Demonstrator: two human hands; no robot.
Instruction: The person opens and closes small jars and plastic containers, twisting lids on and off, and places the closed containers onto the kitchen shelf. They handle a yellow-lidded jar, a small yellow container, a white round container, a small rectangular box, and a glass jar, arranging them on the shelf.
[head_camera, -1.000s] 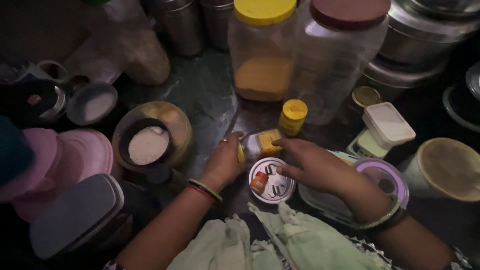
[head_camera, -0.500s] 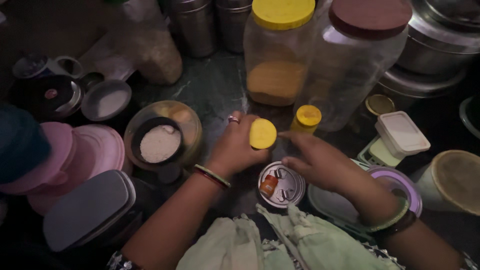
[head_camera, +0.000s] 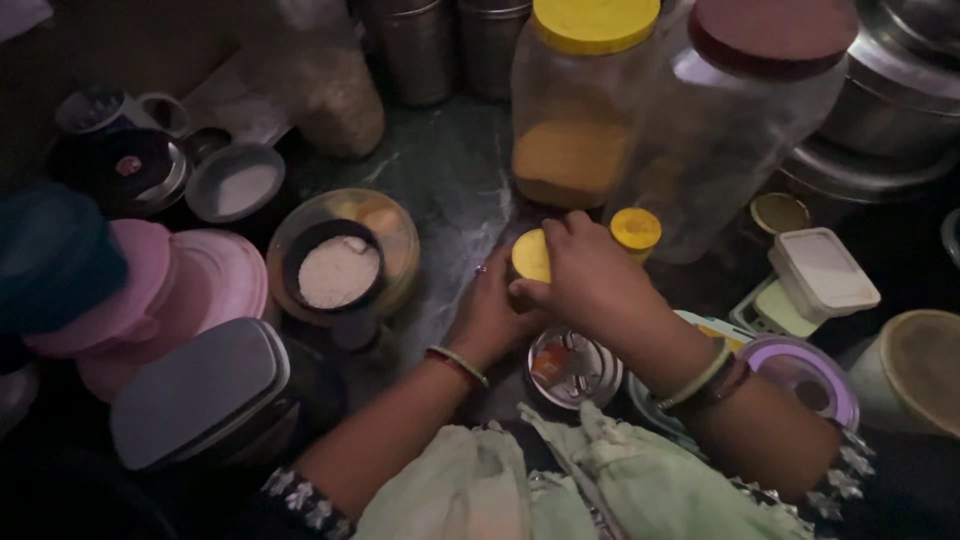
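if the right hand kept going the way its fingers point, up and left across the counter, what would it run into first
The right hand already covers the small jar's yellow lid. Past that lies bare dark counter, then probably the steel canisters at the back, though depth is unclear.

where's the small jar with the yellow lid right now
Centre of the head view, the small jar is gripped between both hands, just left of the yellow-capped bottle.
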